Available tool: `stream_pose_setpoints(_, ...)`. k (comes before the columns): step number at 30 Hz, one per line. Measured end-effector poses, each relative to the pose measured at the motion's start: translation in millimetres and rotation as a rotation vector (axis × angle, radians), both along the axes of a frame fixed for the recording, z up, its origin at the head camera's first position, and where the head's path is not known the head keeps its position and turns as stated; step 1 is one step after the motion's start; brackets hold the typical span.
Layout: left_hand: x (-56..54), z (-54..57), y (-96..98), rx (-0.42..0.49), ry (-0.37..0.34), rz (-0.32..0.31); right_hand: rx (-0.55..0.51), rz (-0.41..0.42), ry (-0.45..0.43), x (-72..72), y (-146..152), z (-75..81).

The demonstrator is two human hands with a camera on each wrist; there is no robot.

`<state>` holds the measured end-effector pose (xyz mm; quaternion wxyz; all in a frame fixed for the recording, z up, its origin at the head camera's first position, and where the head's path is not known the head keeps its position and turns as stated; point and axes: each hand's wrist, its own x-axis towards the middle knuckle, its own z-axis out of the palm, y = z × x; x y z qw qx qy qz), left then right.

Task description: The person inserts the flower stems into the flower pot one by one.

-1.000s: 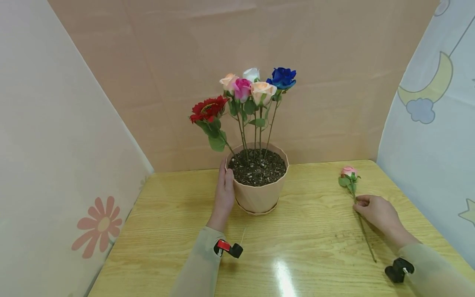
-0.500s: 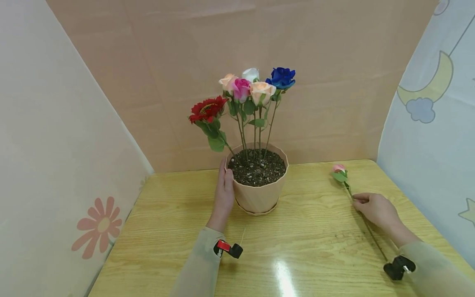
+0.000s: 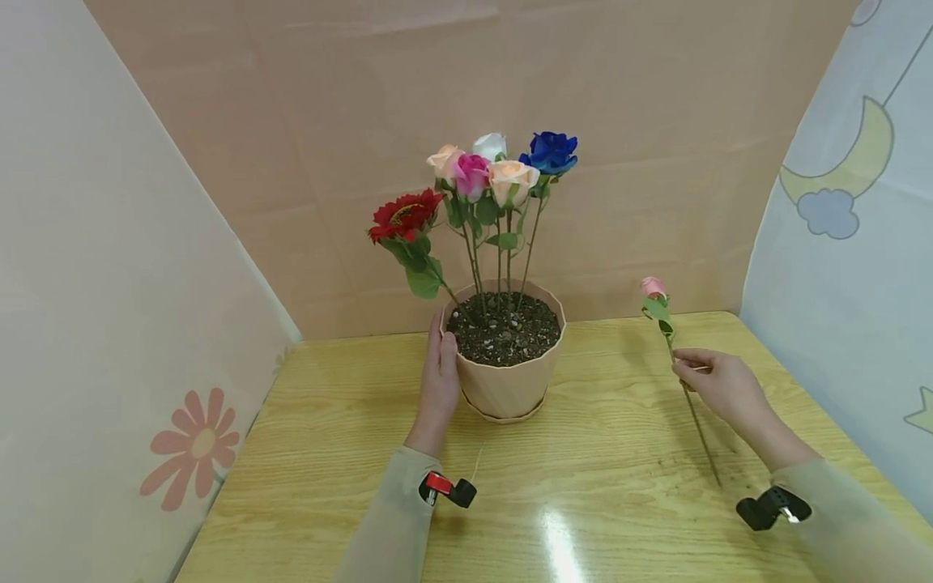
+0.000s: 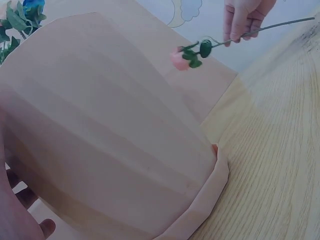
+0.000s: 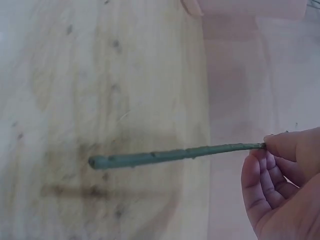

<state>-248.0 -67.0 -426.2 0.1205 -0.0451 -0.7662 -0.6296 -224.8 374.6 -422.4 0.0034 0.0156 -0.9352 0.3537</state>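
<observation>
A peach-coloured flowerpot [image 3: 506, 389] filled with dark soil [image 3: 510, 340] stands on a matching saucer. My left hand [image 3: 437, 385] rests against its left side, fingers lying straight along the wall. Artificial flowers rise from the soil: a red flower [image 3: 406, 217], a blue rose [image 3: 551, 154], a magenta rose [image 3: 471, 176], a white rose [image 3: 490, 146] and peach roses [image 3: 513, 181]. To the right of the pot, my right hand [image 3: 722, 390] pinches a pink rose [image 3: 653, 288] by its stem, bloom up and tilted left. In the right wrist view the bare stem end [image 5: 165, 157] points away from the fingertips.
The wooden table [image 3: 350, 421] has small dark specks on its right part. A peach backdrop [image 3: 328, 202] hangs behind it. Patterned pale panels stand at the left [image 3: 131, 283] and right [image 3: 860, 283].
My right hand has raised the pink rose off the table and moved it slightly left and away from me, its bloom tipping upward. The left hand keeps its place at the pot.
</observation>
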Motion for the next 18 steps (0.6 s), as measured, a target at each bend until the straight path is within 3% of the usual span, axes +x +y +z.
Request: stream_pose_setpoints(18,0.4,0.7,0.0,-0.003,-0.009,0.004,-0.124,-0.005,0.119,-4.6,-52,50.7)
